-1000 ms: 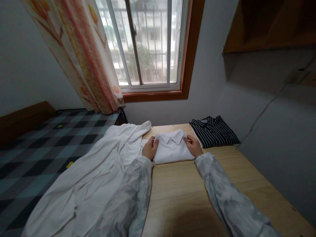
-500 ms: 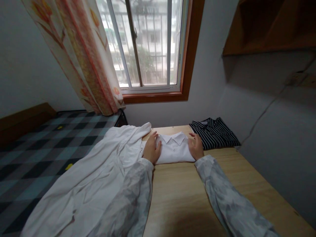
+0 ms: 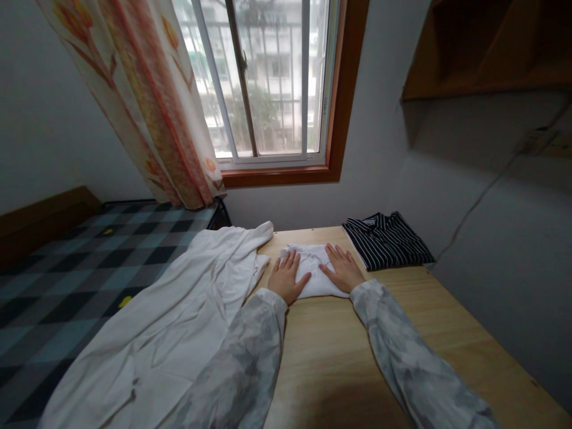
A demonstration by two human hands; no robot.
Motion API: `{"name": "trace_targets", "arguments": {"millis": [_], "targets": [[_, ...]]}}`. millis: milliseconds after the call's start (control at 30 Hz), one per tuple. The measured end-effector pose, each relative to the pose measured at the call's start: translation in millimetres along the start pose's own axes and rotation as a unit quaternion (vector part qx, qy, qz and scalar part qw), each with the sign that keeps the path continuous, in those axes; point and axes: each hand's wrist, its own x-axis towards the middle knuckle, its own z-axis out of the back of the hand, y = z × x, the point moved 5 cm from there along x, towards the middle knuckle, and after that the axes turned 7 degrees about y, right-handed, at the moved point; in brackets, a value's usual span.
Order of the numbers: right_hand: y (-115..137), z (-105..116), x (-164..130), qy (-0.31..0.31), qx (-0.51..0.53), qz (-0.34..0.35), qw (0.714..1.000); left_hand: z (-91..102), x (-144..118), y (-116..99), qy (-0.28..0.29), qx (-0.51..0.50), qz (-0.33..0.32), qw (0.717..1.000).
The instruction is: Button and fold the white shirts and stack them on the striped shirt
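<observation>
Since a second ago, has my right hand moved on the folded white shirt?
Yes. The right hand slid inward from the folded white shirt's right edge, away from the striped shirt, and lies flat on top.

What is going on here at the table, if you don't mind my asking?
A person is pressing both palms flat on a small folded white shirt lying on the wooden table: the left hand on its left side, the right hand on its right, fingers spread. A larger white garment lies unfolded over the table's left edge, and a folded dark striped shirt sits at the far right corner.
</observation>
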Motion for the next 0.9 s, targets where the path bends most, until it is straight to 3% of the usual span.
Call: {"name": "trace_targets", "arguments": {"millis": [200,400,700,900], "targets": [[-23,-2,-1,-0.040,0.055,-0.071,0.995,6.8,0,18,-0.026,-0.005,0.112,0.993],[-36,6,-3,-0.095,0.162,-0.047,0.981,26.1,2,23,-0.062,-0.001,0.150,0.987],[-47,14,1,-0.146,0.385,-0.064,0.909,28.1,10,54,-0.117,-0.213,0.183,0.952],[-50,22,-3,-0.160,0.403,-0.069,0.899,26.0,11,70,-0.145,-0.273,0.204,0.929]]}}
